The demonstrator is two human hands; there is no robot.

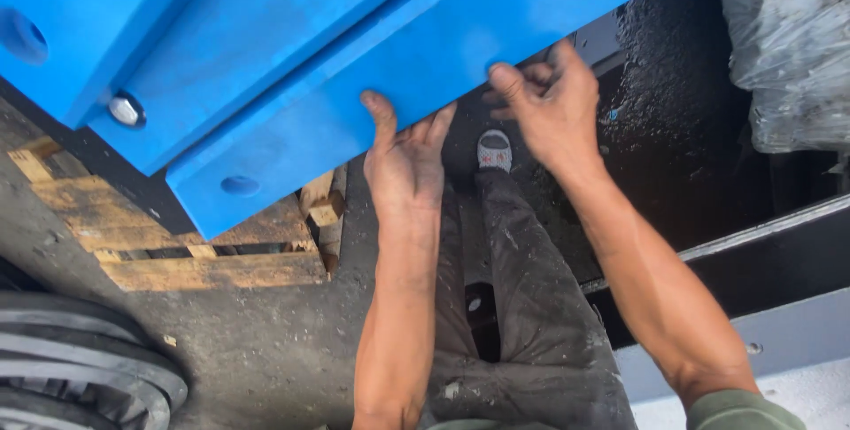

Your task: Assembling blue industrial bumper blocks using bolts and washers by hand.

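Here both hands, left hand (403, 160) and right hand (549, 102), grip blue slab (354, 58) edge.

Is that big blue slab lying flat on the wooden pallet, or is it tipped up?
Tipped up. The blue slab slants above the wooden pallet, with the left hand and right hand gripping its lower edge.

This looks like a workshop or work yard. The floor (266, 350) is dirty grey concrete. A wooden pallet (177, 244) lies on it, under a big blue plastic block (292, 49). Black rubber rings (71, 368) sit stacked in a corner.
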